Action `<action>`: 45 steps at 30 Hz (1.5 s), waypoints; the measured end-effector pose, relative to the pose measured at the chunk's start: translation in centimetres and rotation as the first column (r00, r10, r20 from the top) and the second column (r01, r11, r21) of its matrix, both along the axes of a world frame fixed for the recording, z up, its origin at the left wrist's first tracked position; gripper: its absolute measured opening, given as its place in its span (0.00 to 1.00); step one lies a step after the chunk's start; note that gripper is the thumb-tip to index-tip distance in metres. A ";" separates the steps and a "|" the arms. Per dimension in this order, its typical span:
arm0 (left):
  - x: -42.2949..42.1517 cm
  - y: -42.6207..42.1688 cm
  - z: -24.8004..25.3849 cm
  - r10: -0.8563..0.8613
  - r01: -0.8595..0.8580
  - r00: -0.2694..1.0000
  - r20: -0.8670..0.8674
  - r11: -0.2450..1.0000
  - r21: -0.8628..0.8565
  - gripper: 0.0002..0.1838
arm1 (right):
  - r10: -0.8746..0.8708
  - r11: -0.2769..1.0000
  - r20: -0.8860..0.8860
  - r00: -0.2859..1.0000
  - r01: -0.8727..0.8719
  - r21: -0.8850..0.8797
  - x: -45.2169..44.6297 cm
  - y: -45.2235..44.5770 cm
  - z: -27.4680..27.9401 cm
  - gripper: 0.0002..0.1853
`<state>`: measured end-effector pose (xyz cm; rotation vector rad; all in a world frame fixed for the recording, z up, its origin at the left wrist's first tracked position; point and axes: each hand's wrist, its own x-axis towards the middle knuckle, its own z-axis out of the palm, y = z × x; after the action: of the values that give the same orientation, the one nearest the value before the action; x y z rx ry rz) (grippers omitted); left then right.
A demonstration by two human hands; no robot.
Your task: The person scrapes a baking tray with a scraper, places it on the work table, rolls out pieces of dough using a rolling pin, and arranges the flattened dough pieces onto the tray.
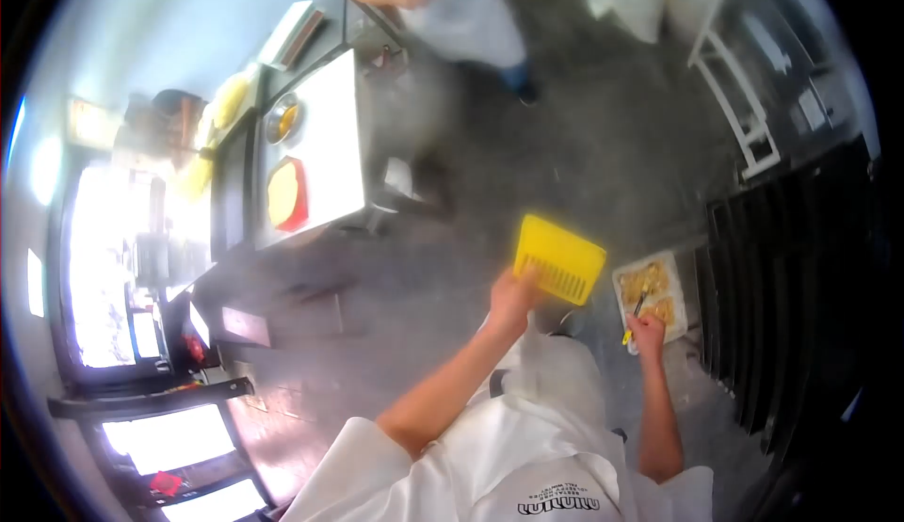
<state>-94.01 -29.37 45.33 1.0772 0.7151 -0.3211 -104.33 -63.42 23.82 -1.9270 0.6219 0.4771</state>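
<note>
My left hand [514, 298] is closed on the near edge of a yellow slotted plastic panel [562, 249], flat and rectangular with a row of dark slots. It is held out in front of my body, above the grey floor. To the right, my right hand [647, 331] is closed round a slim tool [639, 305] with a yellow end and a dark shaft; its exact kind is unclear. The tool points over a whitish tray [671, 263] with golden-brown contents. What the tray rests on is mostly hidden.
A white-topped table [337, 136] at upper left bears a metal bowl [282, 120] and a red-and-yellow item [286, 194]. Another person [461, 14] stands beyond it. Black slatted structures [753, 277] line the right side, near a white metal frame [739, 108].
</note>
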 end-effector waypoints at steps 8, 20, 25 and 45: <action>4.6 4.7 1.1 0.116 -0.140 0.985 -0.126 0.971 -0.194 0.12 | 0.079 0.806 0.023 0.997 -0.078 0.587 11.3 15.4 13.6 0.35; 2.8 17.8 -3.0 0.293 -0.388 0.908 -0.301 0.859 -0.335 0.13 | 0.262 0.872 -0.264 0.928 -0.111 0.476 20.4 22.9 13.7 0.21; 3.2 14.4 -4.7 0.217 -0.320 0.934 -0.284 0.860 -0.397 0.15 | 0.338 0.793 -0.291 0.895 -0.104 0.601 23.2 25.7 17.4 0.27; -1.8 -8.0 -8.3 -0.053 0.053 0.998 -0.025 0.998 -0.023 0.22 | 0.214 0.935 -0.388 0.896 -0.073 0.347 29.3 3.2 5.2 0.13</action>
<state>-95.76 -37.33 37.03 1.0732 0.7055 -0.3883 -74.98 -60.26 29.03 -1.5661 0.6262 1.0474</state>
